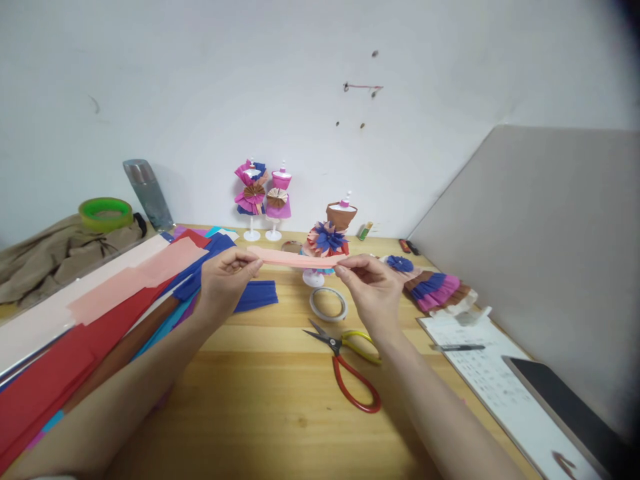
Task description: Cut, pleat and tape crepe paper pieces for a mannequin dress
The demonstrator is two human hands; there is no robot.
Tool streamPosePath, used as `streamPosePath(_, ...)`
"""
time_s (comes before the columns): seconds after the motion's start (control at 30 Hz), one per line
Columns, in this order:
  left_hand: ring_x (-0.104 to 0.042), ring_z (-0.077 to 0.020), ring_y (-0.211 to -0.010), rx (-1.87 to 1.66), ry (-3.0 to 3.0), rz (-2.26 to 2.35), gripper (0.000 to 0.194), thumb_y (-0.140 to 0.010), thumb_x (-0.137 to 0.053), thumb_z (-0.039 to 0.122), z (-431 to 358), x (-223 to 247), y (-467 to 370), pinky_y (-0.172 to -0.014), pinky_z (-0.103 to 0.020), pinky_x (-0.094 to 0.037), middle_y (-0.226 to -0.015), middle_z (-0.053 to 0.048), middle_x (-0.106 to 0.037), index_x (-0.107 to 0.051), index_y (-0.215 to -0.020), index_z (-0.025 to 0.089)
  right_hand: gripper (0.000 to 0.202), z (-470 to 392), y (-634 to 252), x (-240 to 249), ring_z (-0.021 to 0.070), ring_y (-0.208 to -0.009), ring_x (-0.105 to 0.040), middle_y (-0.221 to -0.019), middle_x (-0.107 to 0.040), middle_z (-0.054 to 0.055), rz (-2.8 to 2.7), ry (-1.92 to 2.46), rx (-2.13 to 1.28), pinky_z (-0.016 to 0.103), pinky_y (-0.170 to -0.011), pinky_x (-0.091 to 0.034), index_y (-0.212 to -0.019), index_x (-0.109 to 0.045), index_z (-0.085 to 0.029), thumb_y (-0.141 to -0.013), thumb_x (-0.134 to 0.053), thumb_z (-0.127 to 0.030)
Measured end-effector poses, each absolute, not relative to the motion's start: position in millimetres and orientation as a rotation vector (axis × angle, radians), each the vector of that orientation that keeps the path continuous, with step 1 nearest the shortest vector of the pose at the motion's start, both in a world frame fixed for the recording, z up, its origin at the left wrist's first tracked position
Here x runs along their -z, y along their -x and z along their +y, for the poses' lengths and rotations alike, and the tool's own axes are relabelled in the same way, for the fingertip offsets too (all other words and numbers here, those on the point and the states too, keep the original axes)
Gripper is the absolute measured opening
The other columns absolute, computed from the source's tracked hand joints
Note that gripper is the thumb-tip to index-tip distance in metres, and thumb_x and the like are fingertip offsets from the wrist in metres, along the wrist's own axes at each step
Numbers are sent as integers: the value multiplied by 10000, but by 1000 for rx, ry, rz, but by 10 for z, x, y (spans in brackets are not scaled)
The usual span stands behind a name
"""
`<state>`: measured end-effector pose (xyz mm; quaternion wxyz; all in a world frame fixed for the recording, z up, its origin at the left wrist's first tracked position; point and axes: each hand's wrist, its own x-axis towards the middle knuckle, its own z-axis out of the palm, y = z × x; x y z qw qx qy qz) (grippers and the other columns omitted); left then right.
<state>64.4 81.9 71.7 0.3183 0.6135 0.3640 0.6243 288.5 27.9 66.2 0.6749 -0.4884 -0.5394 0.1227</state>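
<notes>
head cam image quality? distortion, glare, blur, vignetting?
Head view: wide-angle bend, table edges splay outward; dark vignette in right corners; soft even light, no glare; faint shadows under scissors; hands and pink strip sharp.

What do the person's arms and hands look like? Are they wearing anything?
Both arms are bare from as far up as the picture shows down to the wrists: no sleeves. The left hand and right hand wear no gloves, and no rings, watch or bracelets show. The fingers look slim, with short plain nails. Nothing is written or drawn on them.
</notes>
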Motion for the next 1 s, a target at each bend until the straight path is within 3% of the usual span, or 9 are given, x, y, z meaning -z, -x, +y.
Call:
streamPosePath(0.4,-621,-141,-620,-1589,-1662,923,95,-620,-750,229,860,-756,-602,-602,-252,-514,-639,-22,-684,-686,-595,165,110,314,-2944,-649,147,-579,-588,-644,-688,17,-1200,1134,-337,284,-572,-485,-671,-692,-190,-683,-751,-282)
streamPosePath(0.73,-528,-84,-453,-1480,-1489,878,163,-581,-782,250,838,-789,-614,-448,-200,-447,-570,-6,-644,-653,-600,152,131,327,-2948,-645,147,-556,-593,-622,-684,21,-1173,1135,-380,278,-543,-490,-658,-694,-182,-651,-774,-286)
streamPosePath(1.0,-585,-117,-583,-1617,-1663,912,108,-641,-748,238,854,-722,-602,-561,-229,-478,-644,-17,-677,-678,-622,157,84,285,-2944,-656,146,-586,-594,-664,-701,16,-1238,1149,-250,288,-600,-493,-687,-709,-188,-701,-745,-263)
